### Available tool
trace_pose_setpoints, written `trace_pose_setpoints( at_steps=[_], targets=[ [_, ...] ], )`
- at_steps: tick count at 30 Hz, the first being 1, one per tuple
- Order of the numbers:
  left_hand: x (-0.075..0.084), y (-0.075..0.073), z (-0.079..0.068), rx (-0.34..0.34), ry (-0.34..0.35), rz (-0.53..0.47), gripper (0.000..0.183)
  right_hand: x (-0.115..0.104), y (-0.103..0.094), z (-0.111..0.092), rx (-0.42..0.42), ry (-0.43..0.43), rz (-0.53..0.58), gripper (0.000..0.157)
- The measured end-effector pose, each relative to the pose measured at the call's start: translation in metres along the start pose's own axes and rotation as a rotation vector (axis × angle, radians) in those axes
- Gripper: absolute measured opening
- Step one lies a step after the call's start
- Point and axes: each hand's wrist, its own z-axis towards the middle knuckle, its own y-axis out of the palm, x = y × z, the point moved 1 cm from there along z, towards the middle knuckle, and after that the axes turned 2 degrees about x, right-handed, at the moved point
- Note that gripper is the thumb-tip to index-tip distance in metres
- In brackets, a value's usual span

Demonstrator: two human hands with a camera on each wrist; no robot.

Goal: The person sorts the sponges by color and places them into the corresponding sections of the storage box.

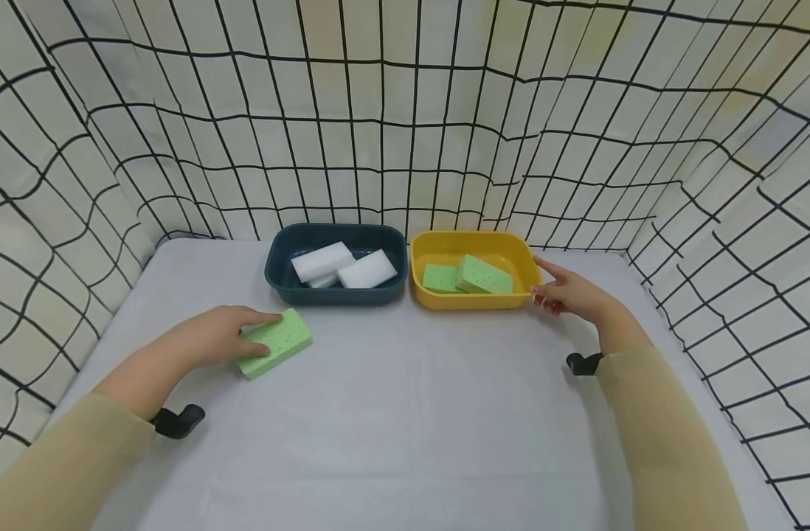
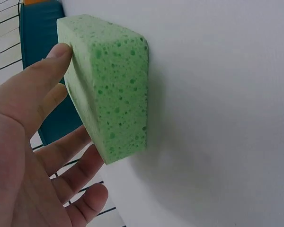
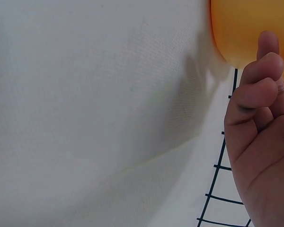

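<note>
In the head view my left hand (image 1: pixel 212 335) lies over the left end of a light green sponge (image 1: pixel 287 341) on the table. Its thumb and index finger rest on the speckled sponge's top without wrapping round it. The left wrist view has the thumb at an edge of the sponge (image 2: pixel 118 90), the other fingers loosely bent beside it. On the other side, my right hand (image 1: pixel 574 295) is at the right wall of a yellow bin (image 1: pixel 468 301), the index finger pointing along its rim. The right wrist view shows its other fingers loosely curled, holding nothing.
A dark blue bin (image 1: pixel 335 296) with several white blocks (image 1: pixel 368 270) stands left of the yellow bin. Inside the yellow bin lie green sponges (image 1: pixel 485 275). Black netting (image 1: pixel 381 118) over pale cloth closes off the back and sides of the white table (image 1: pixel 405 413).
</note>
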Motion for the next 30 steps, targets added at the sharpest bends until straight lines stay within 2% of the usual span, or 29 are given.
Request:
trace_pose_setpoints(
  at_steps=[5,15,22,30],
  targets=[
    [0.003,0.002,0.001,0.005,0.035,0.024,0.07,0.0,-0.001,0.001,-0.002,0.0,0.003,0.078],
    [0.004,0.006,0.001,0.013,0.049,0.062,0.079,0.001,0.0,0.001,-0.004,-0.006,0.006,0.078],
    [0.006,0.008,0.0,0.026,0.056,0.083,0.073,0.001,0.0,0.003,-0.005,-0.013,-0.006,0.078],
    [0.017,0.008,-0.003,0.072,0.096,0.094,0.065,0.001,0.0,0.001,-0.008,-0.004,-0.002,0.078]
  ],
)
